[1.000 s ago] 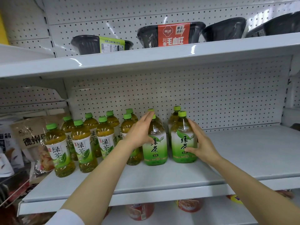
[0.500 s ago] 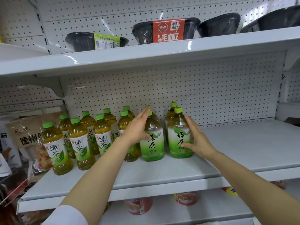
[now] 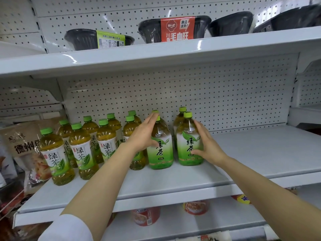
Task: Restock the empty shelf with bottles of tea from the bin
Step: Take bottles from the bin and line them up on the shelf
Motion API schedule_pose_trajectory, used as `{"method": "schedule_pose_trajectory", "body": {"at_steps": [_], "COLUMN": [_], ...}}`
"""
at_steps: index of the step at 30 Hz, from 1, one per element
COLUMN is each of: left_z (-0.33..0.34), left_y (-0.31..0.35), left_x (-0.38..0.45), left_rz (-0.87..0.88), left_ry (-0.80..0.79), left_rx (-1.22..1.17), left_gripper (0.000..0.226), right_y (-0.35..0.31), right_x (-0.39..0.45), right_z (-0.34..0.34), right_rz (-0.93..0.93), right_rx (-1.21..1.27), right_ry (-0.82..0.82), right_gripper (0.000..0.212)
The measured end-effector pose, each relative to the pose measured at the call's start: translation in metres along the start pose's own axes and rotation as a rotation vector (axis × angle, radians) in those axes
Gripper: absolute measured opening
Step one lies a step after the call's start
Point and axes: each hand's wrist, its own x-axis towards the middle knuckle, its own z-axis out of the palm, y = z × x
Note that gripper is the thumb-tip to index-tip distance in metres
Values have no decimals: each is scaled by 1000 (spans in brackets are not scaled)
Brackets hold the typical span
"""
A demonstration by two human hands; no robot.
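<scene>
Green-capped tea bottles [image 3: 83,150] stand upright in a cluster on the white shelf [image 3: 251,153], all well to the left of the fingers. Snack bag [image 3: 26,146] leans at the far left, off the shelf end. Left hand [image 3: 143,136] lies flat w/ fingers [image 3: 151,119] pressed together & extended, resting on the left side & shoulder of a green-label bottle [image 3: 160,152]; thumb tucked low against its label. Just right of that, a second green-label bottle [image 3: 189,146] stands upright, w/ the right hand [image 3: 208,146] cupped on its right side: fingers slightly spread, thumb on the lower label. Two more caps show behind these bottles. Shelf beyond the right fingers is bare. Above: black bowls [image 3: 231,23] on the upper shelf [image 3: 156,54]. Below: red tubs [image 3: 145,216].
</scene>
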Motion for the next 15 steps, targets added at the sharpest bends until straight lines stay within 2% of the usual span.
{"method": "schedule_pose_trajectory", "body": {"at_steps": [7,12,15], "left_z": [1,2,0], "left_y": [5,11,21], "left_x": [-1,-8,-22], "left_rz": [14,27,30], "left_ry": [-24,4,76], "left_rx": [74,128,132], "left_gripper": [123,122,112], "right_y": [-7,-23,-35], "right_x": [-6,-23,-38], "right_z": [-5,-19,-34], "right_rz": [45,116,124], "right_rx": [-151,-290,-392], "right_ry": [15,80,96], "right_gripper": [121,104,92]}}
